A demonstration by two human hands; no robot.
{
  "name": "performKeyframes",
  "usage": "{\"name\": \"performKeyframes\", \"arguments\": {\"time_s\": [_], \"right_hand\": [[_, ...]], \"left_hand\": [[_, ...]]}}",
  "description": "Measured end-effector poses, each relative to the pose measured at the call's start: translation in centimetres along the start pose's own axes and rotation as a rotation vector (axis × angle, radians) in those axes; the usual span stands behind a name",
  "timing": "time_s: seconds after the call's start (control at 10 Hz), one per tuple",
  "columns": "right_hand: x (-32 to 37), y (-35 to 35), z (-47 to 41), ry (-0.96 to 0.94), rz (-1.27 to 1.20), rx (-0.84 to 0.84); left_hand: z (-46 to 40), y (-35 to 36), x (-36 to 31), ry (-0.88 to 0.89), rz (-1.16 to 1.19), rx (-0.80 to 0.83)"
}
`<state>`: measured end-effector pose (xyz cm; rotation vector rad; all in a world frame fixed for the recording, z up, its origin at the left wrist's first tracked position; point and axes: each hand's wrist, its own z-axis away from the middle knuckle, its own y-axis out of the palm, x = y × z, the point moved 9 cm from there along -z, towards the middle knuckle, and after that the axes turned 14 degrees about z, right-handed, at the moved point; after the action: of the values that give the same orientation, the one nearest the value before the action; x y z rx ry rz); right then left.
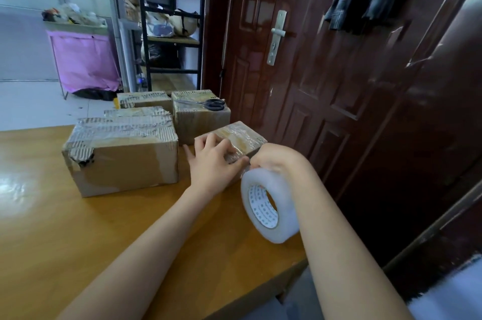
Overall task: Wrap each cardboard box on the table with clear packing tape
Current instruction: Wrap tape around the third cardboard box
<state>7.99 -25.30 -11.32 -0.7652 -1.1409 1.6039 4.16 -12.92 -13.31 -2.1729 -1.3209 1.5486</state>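
Note:
A small cardboard box [242, 134] with shiny clear tape over its top sits near the table's right edge. My left hand [212, 163] lies on its near side, fingers curled over the top edge and thumb by the taped corner. My right hand [273, 159] grips the top of a big roll of clear packing tape [270, 205], which hangs beside the box's near right corner. A larger torn box [122, 155] stands to the left. Behind are three more boxes [200, 117] [142, 99] [135, 112].
Black-handled scissors [208, 104] lie on top of the back right box. The wooden table [78, 228] ends just right of the tape roll. A dark red door [339, 72] stands close on the right. Shelves [167, 20] and a pink bin [83, 64] are far behind.

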Motion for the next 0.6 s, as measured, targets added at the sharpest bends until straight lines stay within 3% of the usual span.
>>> {"name": "performKeyframes", "arguments": {"time_s": [0.4, 0.6], "right_hand": [[-1.0, 0.5, -0.1, -0.066, -0.179, -0.027], [-1.2, 0.4, -0.2, -0.083, -0.195, -0.044]], "left_hand": [[1.0, 1.0, 0.7, 0.12, -0.063, -0.001], [1.3, 0.2, 1.0, 0.167, 0.114, -0.126]]}}
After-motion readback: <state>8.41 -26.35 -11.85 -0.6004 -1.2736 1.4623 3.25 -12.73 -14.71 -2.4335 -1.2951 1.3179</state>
